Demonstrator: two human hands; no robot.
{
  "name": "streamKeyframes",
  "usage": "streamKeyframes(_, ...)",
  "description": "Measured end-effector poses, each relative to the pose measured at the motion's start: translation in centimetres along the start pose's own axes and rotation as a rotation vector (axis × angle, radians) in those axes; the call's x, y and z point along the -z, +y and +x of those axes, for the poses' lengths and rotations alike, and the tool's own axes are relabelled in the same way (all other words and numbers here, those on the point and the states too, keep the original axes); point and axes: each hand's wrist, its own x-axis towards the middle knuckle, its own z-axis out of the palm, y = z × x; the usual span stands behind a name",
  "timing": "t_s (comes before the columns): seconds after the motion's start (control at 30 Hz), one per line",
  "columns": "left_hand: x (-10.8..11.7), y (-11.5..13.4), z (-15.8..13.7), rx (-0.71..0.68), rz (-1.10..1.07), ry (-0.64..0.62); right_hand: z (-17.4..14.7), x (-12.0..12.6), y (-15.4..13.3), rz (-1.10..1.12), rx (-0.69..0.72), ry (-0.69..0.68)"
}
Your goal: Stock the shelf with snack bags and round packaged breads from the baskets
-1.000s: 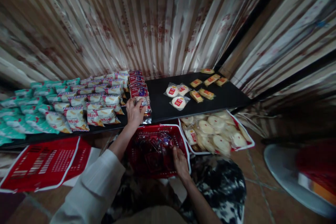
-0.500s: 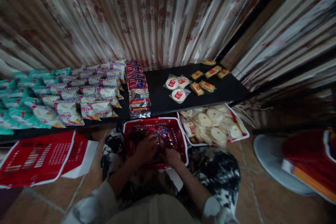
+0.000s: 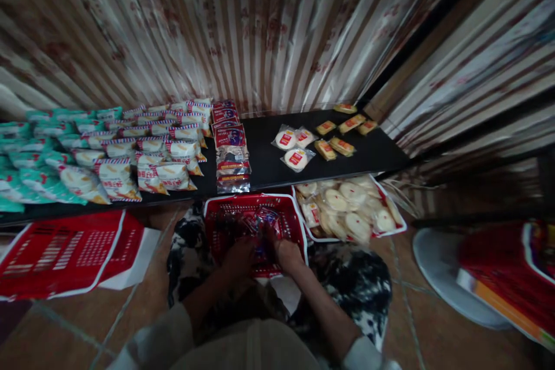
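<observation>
A red plastic basket (image 3: 299,219) with a white rim stands between my knees, holding several shiny dark red and blue packets (image 3: 269,217). Both my hands are down inside it. My left hand (image 3: 240,255) is low in its near-left part, with the fingers lost in shadow. Close by on the right, my right hand (image 3: 287,255) is closed, its fingers curled. Something dark shows at its fingertips, too dim to name. On the black shelf (image 3: 264,170) just beyond the basket lies an overlapping row of red-and-silver packets (image 3: 230,139).
White snack bags (image 3: 117,179) and teal bags (image 3: 47,185) fill the shelf's left side. Round white packs (image 3: 297,158) and yellow packs (image 3: 342,145) lie at its right. A second basket (image 3: 401,228) holds pale round packs. Another red basket (image 3: 65,254) sits on the left; a grey stool (image 3: 442,283) stands right.
My left hand has drawn back slightly toward me inside the basket. My right hand has shifted a little up, its fingers still curled. The view has moved slightly.
</observation>
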Motion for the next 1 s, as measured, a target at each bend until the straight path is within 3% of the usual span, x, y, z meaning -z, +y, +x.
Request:
streamKeyframes(0.13, 1.7, 0.5, 0.2, -0.101, 0.077, 0.134, -2.5, 4.7, 1.1, 0.01, 0.181, 0.077)
streamKeyframes(0.3, 3.7, 1.6, 0.1, -0.31, 0.033, 0.16, -5.6, 9.7, 1.3, 0.126, 0.398, 0.158)
streamKeyframes(0.43, 4.5, 2.6, -0.8, -0.232, -0.13, 0.087, -6.6, 11.7, 0.7, 0.217, 0.428, 0.251)
streamKeyframes(0.5, 4.9, 2.9, -1.3, -0.16, -0.201, 0.051, -6.8, 12.2, 0.5, 0.279, 0.431, 0.336)
streamKeyframes(0.6, 5.8, 3.3, -1.9, -0.121, -0.201, 0.092, -7.0, 12.5, 0.7, 0.398, 0.411, 0.555)
streamKeyframes(0.7, 7.2, 4.0, -2.2, -0.122, -0.234, 0.145, -7.0, 12.3, 1.3, 0.543, 0.298, 0.785)
streamKeyframes(0.8, 8.5, 4.8, -2.1, -0.137, -0.315, 0.215, -6.7, 11.7, 1.8, 0.799, 0.16, 0.929)
streamKeyframes(0.87, 9.1, 5.2, -1.8, -0.141, -0.366, 0.272, -6.3, 10.9, 1.8, 1.001, 0.11, 0.957)
streamKeyframes(1.0, 9.7, 6.0, -0.9, -0.169, -0.593, 0.327, -5.6, 8.8, 1.0, 1.26, 0.158, 0.821)
